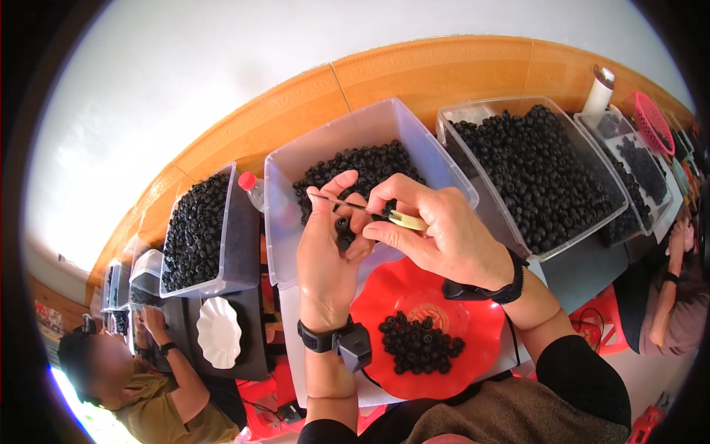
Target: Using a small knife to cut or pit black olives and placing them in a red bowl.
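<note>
Left hand (325, 259), middle of frame, curls round few black beads (343, 225). Right hand (447, 226) pinches thin dark tool (407, 220) by pale handle; far end by left thumb tip. Small heap (420, 344) of same beads sits on red plate (477, 318), lower middle. Lots more in tub (436, 148) behind hands, and in big bin (473, 112), upper right. Job looks partway, plenty left. Cannot tell which beads are finished.
</note>
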Tool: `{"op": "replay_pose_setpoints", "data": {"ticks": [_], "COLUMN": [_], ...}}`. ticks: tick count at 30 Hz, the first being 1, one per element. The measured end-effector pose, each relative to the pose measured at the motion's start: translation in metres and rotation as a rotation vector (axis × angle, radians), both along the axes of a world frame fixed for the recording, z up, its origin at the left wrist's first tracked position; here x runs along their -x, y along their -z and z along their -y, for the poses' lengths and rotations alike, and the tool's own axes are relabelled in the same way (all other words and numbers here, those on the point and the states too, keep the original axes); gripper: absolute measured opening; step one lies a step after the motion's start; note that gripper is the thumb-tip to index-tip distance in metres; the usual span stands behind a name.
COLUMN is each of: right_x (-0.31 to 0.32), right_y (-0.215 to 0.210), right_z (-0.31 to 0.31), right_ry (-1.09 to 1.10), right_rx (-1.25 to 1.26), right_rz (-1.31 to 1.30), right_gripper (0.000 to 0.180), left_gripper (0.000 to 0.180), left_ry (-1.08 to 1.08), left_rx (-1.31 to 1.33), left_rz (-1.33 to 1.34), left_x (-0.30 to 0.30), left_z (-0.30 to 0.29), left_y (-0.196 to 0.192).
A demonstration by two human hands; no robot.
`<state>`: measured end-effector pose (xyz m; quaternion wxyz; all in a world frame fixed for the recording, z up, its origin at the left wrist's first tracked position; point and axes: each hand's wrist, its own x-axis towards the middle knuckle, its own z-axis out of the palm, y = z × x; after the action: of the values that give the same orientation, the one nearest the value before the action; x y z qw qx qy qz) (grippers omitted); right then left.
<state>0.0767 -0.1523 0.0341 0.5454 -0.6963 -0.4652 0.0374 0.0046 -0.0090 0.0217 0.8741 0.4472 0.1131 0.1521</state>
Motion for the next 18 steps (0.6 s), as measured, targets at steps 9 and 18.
{"op": "replay_pose_setpoints", "data": {"ticks": [9,18], "right_x": [-0.001,-0.002], "right_y": [0.007,0.006], "right_z": [-0.001,-0.003], "right_ry": [-0.049,-0.236], "right_rx": [0.051,-0.168], "right_rz": [0.110,-0.515], "right_gripper": [0.022,0.023], "left_gripper": [0.047,0.047], "left_ry": [-0.010,-0.009], "left_rx": [-0.557,-0.509], "left_rz": [0.024,0.065], "left_x": [0.004,0.001], "left_z": [0.015,0.015], "left_y": [-0.001,0.004]}}
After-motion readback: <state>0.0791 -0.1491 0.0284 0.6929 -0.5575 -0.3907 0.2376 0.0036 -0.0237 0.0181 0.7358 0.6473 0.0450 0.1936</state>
